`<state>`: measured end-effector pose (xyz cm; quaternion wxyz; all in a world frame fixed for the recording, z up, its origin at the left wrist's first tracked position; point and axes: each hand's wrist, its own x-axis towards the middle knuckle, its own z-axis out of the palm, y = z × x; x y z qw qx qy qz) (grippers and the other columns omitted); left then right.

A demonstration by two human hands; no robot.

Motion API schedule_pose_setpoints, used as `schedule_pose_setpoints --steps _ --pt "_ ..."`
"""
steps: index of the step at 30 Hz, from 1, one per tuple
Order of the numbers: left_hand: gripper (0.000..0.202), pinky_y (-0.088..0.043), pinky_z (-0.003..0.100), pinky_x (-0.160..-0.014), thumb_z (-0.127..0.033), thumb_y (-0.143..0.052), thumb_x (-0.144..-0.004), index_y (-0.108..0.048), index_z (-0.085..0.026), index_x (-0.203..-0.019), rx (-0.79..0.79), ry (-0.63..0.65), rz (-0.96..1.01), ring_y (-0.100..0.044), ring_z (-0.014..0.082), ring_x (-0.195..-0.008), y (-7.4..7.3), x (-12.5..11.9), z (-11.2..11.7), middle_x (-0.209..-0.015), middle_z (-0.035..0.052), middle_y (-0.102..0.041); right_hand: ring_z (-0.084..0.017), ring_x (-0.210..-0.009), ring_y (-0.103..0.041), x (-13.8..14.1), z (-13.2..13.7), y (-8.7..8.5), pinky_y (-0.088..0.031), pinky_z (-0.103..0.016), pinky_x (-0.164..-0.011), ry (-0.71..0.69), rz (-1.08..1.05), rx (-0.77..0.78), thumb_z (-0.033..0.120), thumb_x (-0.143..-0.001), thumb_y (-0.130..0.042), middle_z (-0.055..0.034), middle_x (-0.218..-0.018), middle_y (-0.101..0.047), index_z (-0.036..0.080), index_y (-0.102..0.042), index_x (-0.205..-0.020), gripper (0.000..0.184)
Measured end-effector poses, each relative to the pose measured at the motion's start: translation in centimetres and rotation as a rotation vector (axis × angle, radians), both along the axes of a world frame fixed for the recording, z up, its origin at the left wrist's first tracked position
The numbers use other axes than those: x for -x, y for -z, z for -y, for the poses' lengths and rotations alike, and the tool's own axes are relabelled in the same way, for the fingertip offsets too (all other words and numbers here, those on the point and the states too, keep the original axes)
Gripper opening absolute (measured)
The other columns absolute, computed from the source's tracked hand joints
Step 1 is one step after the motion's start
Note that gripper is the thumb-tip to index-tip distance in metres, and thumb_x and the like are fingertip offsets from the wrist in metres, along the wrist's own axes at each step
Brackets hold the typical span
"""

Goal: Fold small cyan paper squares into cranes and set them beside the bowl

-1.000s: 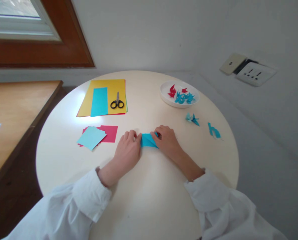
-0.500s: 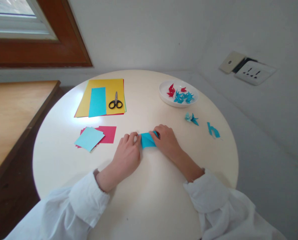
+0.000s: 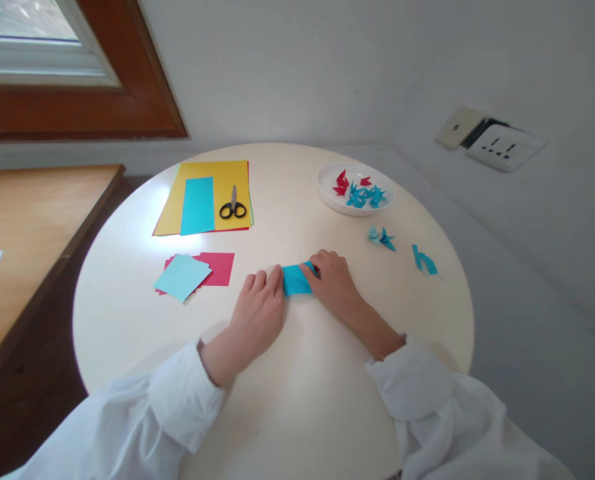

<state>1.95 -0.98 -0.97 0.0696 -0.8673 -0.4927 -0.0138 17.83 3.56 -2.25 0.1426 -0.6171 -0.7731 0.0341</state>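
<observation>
We find the folded blue paper (image 3: pixel 296 281) on the surface (image 3: pixel 297 413), between both hands, and take it as the clock centre, with 12 o'clock pointing away from us. Our right hand (image 3: pixel 331 279) is curled closed at the 3 o'clock end, pinching the paper between thumb and fingers. Our left hand (image 3: pixel 260 307) lies half-extended, fingers together, touching the 9 o'clock edge; we cannot tell whether it grips. We judge the paper light, thin, crisp along creases and easily torn or shifted; we recommend light fingertip holds at the short ends, with pressure against the surface. Count: one white dish (image 3: pixel 322 198) at 1 o'clock, holding apparently three red folded pieces (image 3: pixel 342 181) and several overlapping blue folded pieces (image 3: pixel 358 195); two bluish folded figures (image 3: pixel 387 239) at 2 o'clock; blue scraps (image 3: pixel 424 261), number unclear, near 3 o'clock; one pale blue square (image 3: pixel 182 277) over pink papers (image 3: pixel 221 269), at least two, at 9 o'clock; one pair of scissors (image 3: pixel 233 211) and one blue strip (image 3: pixel 197 205) on a yellow-topped sheet stack (image 3: pixel 171 210), toward 11 o'clock, sheets uncountable.
</observation>
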Motion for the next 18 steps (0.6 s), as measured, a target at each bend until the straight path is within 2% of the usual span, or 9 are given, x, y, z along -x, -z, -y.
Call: schedule_pose_setpoints --steps 6,12,18 --pt "0.035 -0.037 0.039 -0.072 -0.005 -0.035 -0.078 -0.060 -0.009 -0.103 -0.029 0.011 -0.036 -0.047 0.0249 -0.086 -0.12 -0.02 0.03 -0.117 0.0157 -0.051 -0.019 -0.076 -0.049 -0.10 0.01 0.24 -0.029 -0.030 -0.067 0.011 -0.038 -0.003 0.030 -0.085 -0.046 -0.0059 -0.078 -0.060 0.018 -0.058 -0.068 0.024" --pt "0.036 -0.037 0.040 -0.075 -0.005 -0.035 -0.078 -0.060 -0.009 -0.104 0.006 -0.004 -0.003 -0.048 0.0252 -0.089 -0.29 -0.08 0.02 -0.119 0.0166 -0.051 -0.018 -0.072 -0.048 -0.22 0.69 -0.43 -0.029 -0.030 -0.067 0.043 -0.094 0.048 0.037 -0.085 -0.047 -0.0038 -0.071 -0.058 0.018 -0.053 -0.061 0.031" --pt "0.047 -0.035 0.043 -0.082 -0.010 -0.037 -0.078 -0.046 -0.007 -0.125 0.061 -0.020 0.022 -0.046 0.0275 -0.099 -0.33 -0.05 0.19 -0.134 0.0169 -0.043 -0.019 -0.074 -0.049 -0.25 0.90 -0.27 -0.029 -0.030 -0.067 0.048 -0.080 0.040 0.033 -0.084 -0.048 -0.0044 -0.074 -0.059 0.018 -0.053 -0.063 0.026"
